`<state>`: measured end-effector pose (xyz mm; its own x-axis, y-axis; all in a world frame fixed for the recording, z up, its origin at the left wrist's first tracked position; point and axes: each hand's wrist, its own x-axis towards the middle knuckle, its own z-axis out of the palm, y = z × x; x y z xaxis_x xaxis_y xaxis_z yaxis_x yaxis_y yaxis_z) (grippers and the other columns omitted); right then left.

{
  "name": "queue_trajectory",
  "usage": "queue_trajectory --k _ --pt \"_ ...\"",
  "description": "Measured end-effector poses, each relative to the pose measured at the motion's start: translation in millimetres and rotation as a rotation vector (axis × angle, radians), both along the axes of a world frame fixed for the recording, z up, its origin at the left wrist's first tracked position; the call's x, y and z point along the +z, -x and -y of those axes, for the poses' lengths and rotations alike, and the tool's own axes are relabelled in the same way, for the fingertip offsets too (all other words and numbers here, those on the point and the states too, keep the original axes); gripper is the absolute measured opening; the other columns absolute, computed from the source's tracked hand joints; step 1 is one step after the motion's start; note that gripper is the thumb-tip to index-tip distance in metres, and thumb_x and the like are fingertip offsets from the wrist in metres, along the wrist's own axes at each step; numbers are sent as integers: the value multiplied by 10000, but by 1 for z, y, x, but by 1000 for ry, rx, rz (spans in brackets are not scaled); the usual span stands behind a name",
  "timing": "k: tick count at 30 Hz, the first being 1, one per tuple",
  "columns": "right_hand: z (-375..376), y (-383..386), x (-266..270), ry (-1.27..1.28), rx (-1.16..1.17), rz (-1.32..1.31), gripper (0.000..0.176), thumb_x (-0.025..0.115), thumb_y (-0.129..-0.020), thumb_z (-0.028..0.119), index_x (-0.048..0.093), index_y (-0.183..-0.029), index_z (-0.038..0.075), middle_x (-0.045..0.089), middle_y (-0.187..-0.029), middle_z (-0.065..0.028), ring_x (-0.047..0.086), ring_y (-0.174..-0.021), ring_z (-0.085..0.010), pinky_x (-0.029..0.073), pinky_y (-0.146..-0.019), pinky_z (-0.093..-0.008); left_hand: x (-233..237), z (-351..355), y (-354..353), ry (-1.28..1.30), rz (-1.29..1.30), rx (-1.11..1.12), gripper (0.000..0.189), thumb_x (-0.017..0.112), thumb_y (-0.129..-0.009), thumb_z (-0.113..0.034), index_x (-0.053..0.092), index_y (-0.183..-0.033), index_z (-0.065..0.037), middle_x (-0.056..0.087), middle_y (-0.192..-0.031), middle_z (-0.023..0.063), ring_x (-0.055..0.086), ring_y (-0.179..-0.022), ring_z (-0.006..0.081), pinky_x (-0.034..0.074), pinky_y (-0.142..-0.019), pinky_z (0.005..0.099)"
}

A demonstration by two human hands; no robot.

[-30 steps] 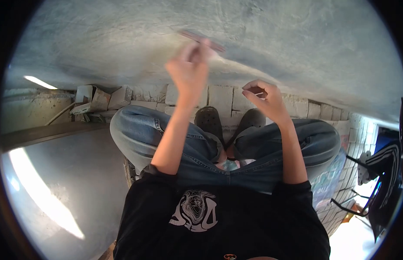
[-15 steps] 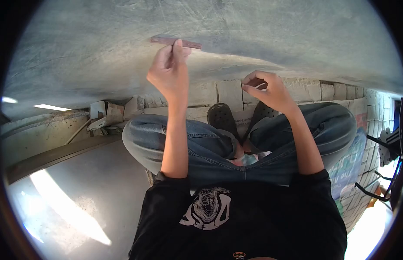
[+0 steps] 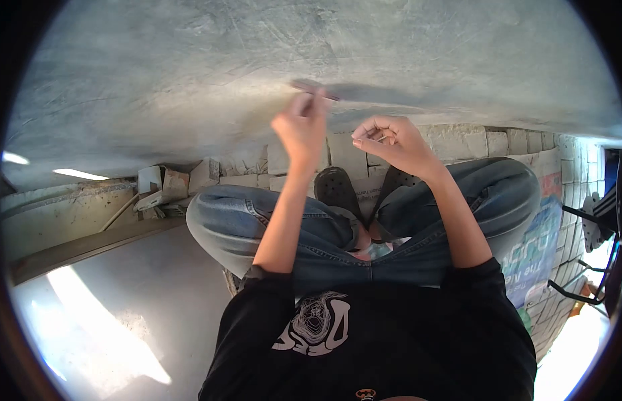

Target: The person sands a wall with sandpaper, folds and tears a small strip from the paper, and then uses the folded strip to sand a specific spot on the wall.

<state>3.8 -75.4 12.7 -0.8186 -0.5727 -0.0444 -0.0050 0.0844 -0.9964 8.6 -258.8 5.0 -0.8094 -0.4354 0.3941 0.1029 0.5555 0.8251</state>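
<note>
A thin reddish-brown stick (image 3: 331, 97), blurred by motion, is pinched between the thumb and fingers of my left hand (image 3: 303, 125). The stick lies close to the large grey wall surface (image 3: 190, 73); whether it touches is unclear. To the right, my right hand (image 3: 393, 142) hangs in front of the base of the wall, with its fingers curled and thumb near the fingertips. A small pale thing shows between those fingers, too small to name.
Pale bricks (image 3: 451, 142) run along the wall's foot. My crossed legs in jeans (image 3: 237, 207) and dark clogs (image 3: 336, 190) are below my hands. Broken blocks (image 3: 174, 186) lie at left, a printed sheet (image 3: 535, 254) and a black metal frame (image 3: 582, 291) at right.
My left hand has moved right and slightly down with the stick, which is now more tilted. My right hand has shifted a little left, and its fingers are closer together.
</note>
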Motion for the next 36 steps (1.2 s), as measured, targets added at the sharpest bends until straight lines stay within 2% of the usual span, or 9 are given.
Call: queue_trajectory --k 3,8,13,18,24,29,32,34,36 --pt "1 -2 1 -37 15 -37 135 657 -830 133 655 -890 12 644 -811 -17 590 -755 -71 473 -654 -214 -18 -8 6 -103 53 -26 212 660 -833 -172 656 -732 14 670 -649 78 604 -539 94 444 -506 231" --pt "-5 0 -2 -110 -29 -28 137 657 -828 138 654 -883 12 648 -814 -19 594 -758 -71 480 -659 -216 32 16 4 -261 -155 33 197 656 -838 -182 671 -739 -12 666 -639 69 609 -539 89 447 -507 238" --pt "3 0 -13 -70 17 -46 152 673 -814 155 652 -874 17 656 -818 -34 607 -753 -81 491 -664 -231 -18 -11 6 75 99 -74 156 656 -823 -166 679 -789 -16 662 -657 76 617 -589 125 466 -565 272" --pt "-3 -3 -21 -141 -82 -236 272 693 -768 273 641 -873 28 649 -796 -102 637 -755 -191 497 -678 -313 30 18 -5 -25 82 -42 187 632 -777 -44 685 -953 -7 688 -898 98 631 -810 153 489 -763 287" --pt "2 0 -25 -140 -145 -312 193 671 -744 204 646 -813 26 670 -781 -86 655 -739 -204 498 -659 -329 14 34 6 -154 -119 -82 242 577 -899 -155 628 -814 65 629 -657 108 613 -553 148 553 -531 266" --pt "2 -1 -40 -183 -99 -361 165 664 -738 171 650 -804 20 668 -773 -108 650 -710 -223 498 -633 -355 -23 14 9 -83 -16 -208 301 587 -898 -204 606 -758 62 623 -625 112 617 -549 138 548 -523 256" --pt "-3 -3 -38 -223 -112 -361 198 687 -736 195 651 -813 17 664 -768 -119 648 -715 -242 498 -638 -367 13 27 8 27 -58 -144 305 587 -899 -201 605 -751 65 627 -633 114 628 -578 144 555 -544 251" --pt "-3 -6 -46 -325 -151 -345 225 710 -736 225 653 -812 21 660 -769 -123 647 -732 -247 497 -644 -368 33 40 8 -281 -63 -187 314 587 -900 -202 611 -740 68 629 -642 116 630 -594 140 549 -540 251" --pt "-1 -1 -60 -351 -114 -315 246 719 -737 241 653 -820 19 650 -799 -131 634 -742 -262 491 -658 -380 27 32 6 -245 -120 -138 318 598 -890 -193 615 -715 71 625 -617 109 619 -562 127 530 -522 248"
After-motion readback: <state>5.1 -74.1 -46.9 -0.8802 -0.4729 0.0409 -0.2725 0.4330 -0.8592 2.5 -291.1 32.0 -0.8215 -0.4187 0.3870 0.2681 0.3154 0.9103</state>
